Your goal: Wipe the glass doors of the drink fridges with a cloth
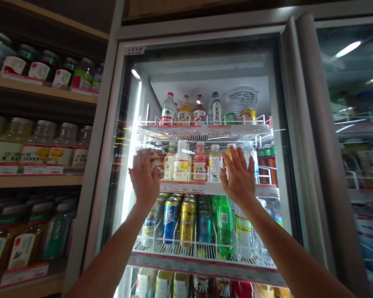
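Observation:
My left hand (144, 180) is raised against the glass door (202, 62) of a drinks fridge, at the left of the pane. Under its fingers is a crumpled greyish cloth (155, 161), smeared by motion and partly hidden by the hand. Further right, my right hand (240, 182) lies with fingers spread towards the glass and holds nothing. Behind the pane, a tea bottle (215, 163) and a pink-red bottle (200, 161) stand on the middle shelf between my hands. The door looks closed.
Wooden shelves (43, 87) with rows of bottles (39, 142) stand on the left. A thick metal door edge (321, 145) and another glass-fronted cooler (354, 124) are on the right. Inside the fridge are cans (188, 221) and a green bottle (224, 225).

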Motion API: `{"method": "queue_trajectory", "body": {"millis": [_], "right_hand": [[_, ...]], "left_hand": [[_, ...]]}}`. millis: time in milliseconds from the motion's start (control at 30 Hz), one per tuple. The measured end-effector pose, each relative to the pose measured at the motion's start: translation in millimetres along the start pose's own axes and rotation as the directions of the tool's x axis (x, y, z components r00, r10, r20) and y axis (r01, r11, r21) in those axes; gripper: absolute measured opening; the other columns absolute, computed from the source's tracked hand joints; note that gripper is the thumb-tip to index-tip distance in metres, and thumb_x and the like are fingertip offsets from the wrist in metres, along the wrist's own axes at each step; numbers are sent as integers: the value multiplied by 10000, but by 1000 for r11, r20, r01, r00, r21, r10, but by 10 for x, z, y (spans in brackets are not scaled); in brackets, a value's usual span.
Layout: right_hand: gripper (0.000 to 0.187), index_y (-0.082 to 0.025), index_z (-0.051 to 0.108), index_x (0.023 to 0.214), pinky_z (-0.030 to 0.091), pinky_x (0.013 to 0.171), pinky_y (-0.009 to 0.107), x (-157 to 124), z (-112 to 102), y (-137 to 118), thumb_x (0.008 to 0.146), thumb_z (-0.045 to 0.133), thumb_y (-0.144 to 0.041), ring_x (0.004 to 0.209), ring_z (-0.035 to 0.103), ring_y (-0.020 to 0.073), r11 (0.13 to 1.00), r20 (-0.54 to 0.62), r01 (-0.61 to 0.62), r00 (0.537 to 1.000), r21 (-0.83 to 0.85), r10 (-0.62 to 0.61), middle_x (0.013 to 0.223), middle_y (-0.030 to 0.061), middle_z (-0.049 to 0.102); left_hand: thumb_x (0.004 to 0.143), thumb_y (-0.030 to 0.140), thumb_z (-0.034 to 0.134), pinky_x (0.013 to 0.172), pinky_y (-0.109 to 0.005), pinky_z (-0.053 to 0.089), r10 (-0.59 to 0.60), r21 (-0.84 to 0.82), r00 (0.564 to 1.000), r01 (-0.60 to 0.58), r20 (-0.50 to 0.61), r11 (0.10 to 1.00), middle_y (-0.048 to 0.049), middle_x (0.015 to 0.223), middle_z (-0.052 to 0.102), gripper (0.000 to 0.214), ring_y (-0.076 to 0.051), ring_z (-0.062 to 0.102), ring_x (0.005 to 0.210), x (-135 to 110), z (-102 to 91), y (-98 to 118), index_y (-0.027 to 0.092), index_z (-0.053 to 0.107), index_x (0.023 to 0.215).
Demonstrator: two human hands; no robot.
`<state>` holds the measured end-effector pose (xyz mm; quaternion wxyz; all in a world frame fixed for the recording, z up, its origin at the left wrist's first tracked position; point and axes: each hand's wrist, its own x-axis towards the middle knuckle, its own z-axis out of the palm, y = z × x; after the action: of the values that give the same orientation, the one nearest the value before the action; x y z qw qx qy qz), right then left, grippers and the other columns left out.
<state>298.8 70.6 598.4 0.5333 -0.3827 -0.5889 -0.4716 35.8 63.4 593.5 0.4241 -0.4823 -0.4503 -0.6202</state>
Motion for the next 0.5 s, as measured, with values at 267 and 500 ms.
{"method": "queue_trajectory", "body": {"millis": [267,500], "right_hand": [[445,-216,421,1333,182,1120,486,-9,1,25,901,371,-312,1401,237,228,1000,-13,12,1000,-10,-13,1475,79,361],[446,-214,418,1333,196,1116,499,-2,-12,-2,895,380,-287,1399,242,234,999,10,-3,1000,-34,4,1478,76,358]], "left_hand": [[888,262,394,1147,-461,136,473,-88,877,-466,82,880,-81,1441,403,481,-215,282,1377,-396,172,683,224,376,1367],[880,280,404,1098,-521,219,97,-51,995,-96,16,994,-148,1466,342,503,-294,268,1378,-162,71,272,172,384,1371]]}}
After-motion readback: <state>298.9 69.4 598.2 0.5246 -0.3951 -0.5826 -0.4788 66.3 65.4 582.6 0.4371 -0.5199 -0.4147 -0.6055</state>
